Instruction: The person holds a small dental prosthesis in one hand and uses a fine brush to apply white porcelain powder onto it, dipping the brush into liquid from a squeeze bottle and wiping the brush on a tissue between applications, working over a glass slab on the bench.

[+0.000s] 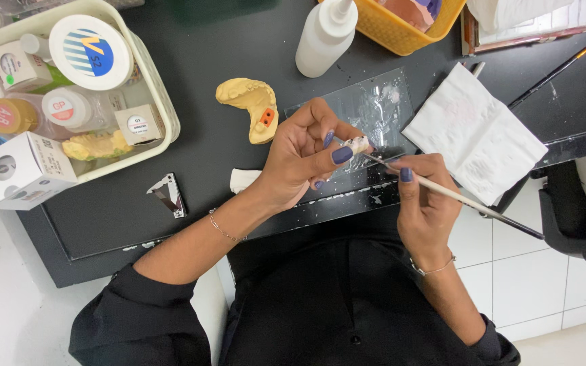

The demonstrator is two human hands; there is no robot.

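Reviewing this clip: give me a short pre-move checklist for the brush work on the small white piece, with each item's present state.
1. Left hand grips the white piece in its fingertips: ok.
2. Right hand holds the brush pen-style: ok.
3. Brush tip at the piece: ok; actual contact cannot tell.
4. Glass slab under the hands, within reach: ok.
5. Tissue beside the slab: ok.
6. Material loaded on the brush tip: cannot tell.
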